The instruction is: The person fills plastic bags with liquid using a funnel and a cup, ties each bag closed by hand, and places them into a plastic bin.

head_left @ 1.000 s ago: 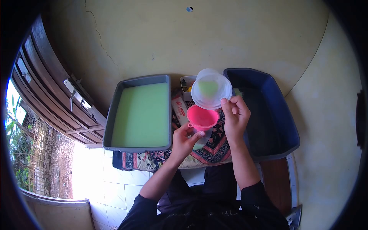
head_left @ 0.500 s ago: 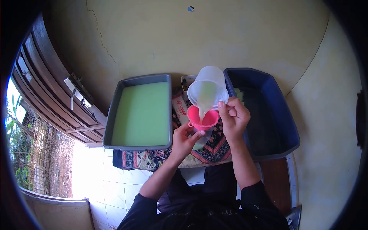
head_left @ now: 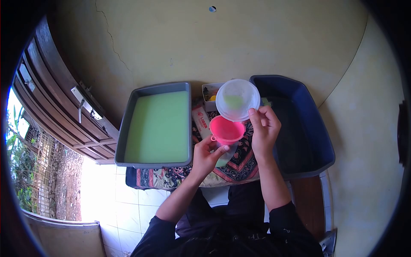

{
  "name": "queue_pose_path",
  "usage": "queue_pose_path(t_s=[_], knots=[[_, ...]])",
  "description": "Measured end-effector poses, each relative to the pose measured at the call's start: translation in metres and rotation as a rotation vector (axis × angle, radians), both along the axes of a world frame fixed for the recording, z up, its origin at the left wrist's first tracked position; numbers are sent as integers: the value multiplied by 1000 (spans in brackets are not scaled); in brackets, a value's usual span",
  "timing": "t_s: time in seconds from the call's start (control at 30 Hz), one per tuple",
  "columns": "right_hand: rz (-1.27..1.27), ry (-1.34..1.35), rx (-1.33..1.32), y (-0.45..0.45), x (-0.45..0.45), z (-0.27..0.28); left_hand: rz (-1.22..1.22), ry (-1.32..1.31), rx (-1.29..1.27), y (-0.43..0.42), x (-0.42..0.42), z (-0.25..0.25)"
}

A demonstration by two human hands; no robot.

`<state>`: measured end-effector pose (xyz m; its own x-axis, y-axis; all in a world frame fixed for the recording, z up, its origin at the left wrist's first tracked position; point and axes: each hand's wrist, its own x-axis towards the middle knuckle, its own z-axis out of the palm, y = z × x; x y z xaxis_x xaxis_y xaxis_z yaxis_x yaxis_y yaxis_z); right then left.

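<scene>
My left hand (head_left: 207, 156) is closed around the neck of a pink funnel (head_left: 227, 129), whose wide mouth faces up. Beneath the funnel hangs a translucent, greenish piece that looks like a plastic bag (head_left: 223, 160), partly hidden by the hand. My right hand (head_left: 266, 128) grips a translucent plastic cup (head_left: 248, 92) by its rim, just above and behind the funnel. The cup's round opening faces me, and a little green shows inside. No stream runs between cup and funnel.
A grey tray (head_left: 120, 147) of pale green liquid stands at left, a dark blue tub (head_left: 323, 137) at right. Between them are a white LIGER box (head_left: 200, 120), a small white box (head_left: 210, 106) and a patterned cloth (head_left: 171, 177). A wooden door (head_left: 55, 107) stands open at left.
The cup has turned back from its pouring tilt toward upright, and the stream into the funnel has stopped. My left hand and the funnel have stayed nearly still.
</scene>
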<state>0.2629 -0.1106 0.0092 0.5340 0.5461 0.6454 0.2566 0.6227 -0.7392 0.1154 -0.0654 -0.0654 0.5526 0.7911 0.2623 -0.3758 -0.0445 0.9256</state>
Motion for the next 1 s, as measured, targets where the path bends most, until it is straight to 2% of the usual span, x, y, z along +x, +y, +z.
queue_pose_path(t_s=[0.4, 0.5, 0.87, 0.9, 0.97, 1.0], knots=[[-35, -95, 27, 6, 1, -11, 6, 13, -4, 3, -1, -4], [20, -72, 23, 6, -1, -11, 2, 7, -14, 2, 0, -4], [-62, -295, 29, 3, -2, -8, 20, 6, -7, 4, -2, -4], [-62, -295, 29, 4, -3, -9, 20, 7, -3, 5, -2, -5], [55, -49, 40, 7, -5, -12, 19, 9, 0, 5, -2, -8], [55, -47, 39, 6, -4, -13, 14, 3, -2, 6, -2, -9]])
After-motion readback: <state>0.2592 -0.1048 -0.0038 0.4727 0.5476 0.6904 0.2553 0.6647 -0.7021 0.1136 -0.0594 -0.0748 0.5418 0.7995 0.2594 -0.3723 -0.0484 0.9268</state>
